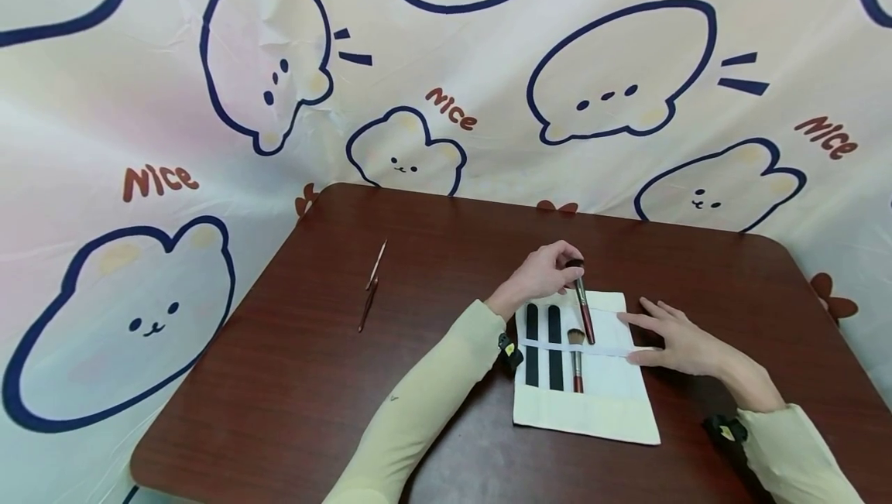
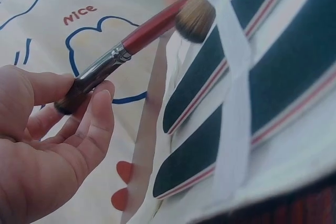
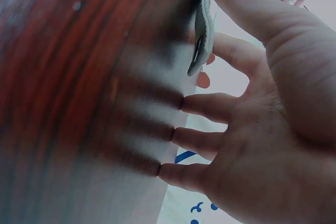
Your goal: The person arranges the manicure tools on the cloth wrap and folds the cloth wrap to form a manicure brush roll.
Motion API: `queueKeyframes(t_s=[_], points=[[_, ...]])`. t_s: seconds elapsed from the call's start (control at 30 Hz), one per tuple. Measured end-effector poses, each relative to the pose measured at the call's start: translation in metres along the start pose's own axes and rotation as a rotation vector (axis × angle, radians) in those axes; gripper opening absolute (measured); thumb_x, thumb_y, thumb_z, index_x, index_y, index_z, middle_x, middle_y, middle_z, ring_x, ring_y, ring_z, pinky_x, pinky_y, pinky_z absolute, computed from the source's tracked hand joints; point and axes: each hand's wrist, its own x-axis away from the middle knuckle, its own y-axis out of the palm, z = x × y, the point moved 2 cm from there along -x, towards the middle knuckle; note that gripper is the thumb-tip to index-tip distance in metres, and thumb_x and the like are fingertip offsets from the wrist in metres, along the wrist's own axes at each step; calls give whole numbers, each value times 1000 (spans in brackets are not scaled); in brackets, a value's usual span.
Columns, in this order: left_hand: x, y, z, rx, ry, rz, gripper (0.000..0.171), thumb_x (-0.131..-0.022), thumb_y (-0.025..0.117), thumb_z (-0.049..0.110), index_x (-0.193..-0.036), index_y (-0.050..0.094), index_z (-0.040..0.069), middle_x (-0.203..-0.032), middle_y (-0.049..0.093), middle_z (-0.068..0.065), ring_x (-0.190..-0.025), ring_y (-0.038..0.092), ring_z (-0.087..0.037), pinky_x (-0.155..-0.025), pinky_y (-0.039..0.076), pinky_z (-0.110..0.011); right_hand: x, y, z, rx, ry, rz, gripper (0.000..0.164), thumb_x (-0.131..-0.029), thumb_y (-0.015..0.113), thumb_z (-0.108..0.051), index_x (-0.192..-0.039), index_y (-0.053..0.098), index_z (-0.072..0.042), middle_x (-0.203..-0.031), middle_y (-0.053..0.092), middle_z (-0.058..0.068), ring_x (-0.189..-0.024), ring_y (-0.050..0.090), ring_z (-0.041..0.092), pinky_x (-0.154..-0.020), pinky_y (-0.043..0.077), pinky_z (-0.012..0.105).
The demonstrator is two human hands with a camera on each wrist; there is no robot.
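Note:
My left hand (image 1: 547, 272) pinches a makeup brush (image 1: 584, 306) by its bristle end, between thumb and fingers. The red handle of that brush points down over the white elastic strap (image 1: 613, 351) of a cream fabric roll (image 1: 585, 415). Under the strap lie two black nail files (image 1: 555, 349) and a second makeup brush (image 1: 577, 365) with brown bristles. At the roll's right edge rests my right hand (image 1: 679, 341), thumb and index finger on the fabric beside the strap. Its other fingers (image 3: 202, 142) are stretched out, their tips on the tabletop.
Toward the left of the dark brown table (image 1: 279, 380) lie two thin sticks, one pale-tipped (image 1: 377, 262) and one reddish-brown (image 1: 368, 305). A printed cloth (image 1: 488, 55) with cartoon bears hangs behind the table's far edge and along its left side.

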Motion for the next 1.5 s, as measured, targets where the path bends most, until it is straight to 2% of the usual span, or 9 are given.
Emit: queueKeyframes(t_s=[0.23,0.43,0.63,0.77,1.0,1.17,1.3,1.5], points=[[-1,5,2,-47,-1,-17,25,-97,61,21,-121,58,15,-96,59,1,-90,70,-29,-73,57,-31,0,-1,0,-4,-7,1,79,-79,72,-56,-144,49,-18,-153,24,36,-135,18,60,-93,27,80],[-4,8,2,-66,21,-48,26,-97,62,21,-122,59,14,-99,63,0,-91,71,-25,-74,58,-33,-1,-2,0,-2,-13,3,79,-79,73,-56,-144,49,-18,-153,24,37,-135,18,60,-94,27,80],[-6,11,4,-148,13,-98,29,-99,59,23,-126,60,13,-106,66,-1,-93,70,-20,-68,51,-24,0,-3,0,-12,-21,5,79,-79,73,-55,-145,48,-17,-153,23,37,-135,18,60,-94,27,80],[-7,15,5,-202,-1,-97,27,-98,60,23,-124,60,14,-101,65,3,-90,71,-17,-68,50,-22,1,-3,1,-11,-22,7,79,-79,73,-54,-144,49,-17,-153,24,37,-135,18,60,-94,28,80],[-12,28,4,-277,-33,-66,18,-95,65,26,-109,60,16,-89,65,7,-79,70,-9,-67,49,-22,1,-1,1,-7,-19,9,79,-79,73,-56,-144,49,-18,-153,24,37,-135,19,60,-94,27,80],[-11,31,5,-421,-26,-166,13,-97,62,28,-107,62,20,-90,64,10,-76,65,-4,-65,48,-20,0,-1,2,-3,-13,5,79,-79,72,-56,-144,49,-18,-153,23,36,-135,19,60,-94,27,80],[-8,31,8,-555,19,-270,13,-99,59,30,-106,66,22,-90,62,11,-76,58,-5,-66,45,-19,0,-2,0,-4,-17,5,79,-79,73,-55,-144,49,-18,-153,24,36,-135,19,60,-94,28,80],[-5,35,8,-636,90,-347,14,-101,55,28,-101,68,22,-86,62,11,-70,54,-4,-61,42,-17,1,-1,0,-6,-10,4,79,-78,73,-56,-144,49,-18,-154,24,36,-136,19,59,-95,26,80]])
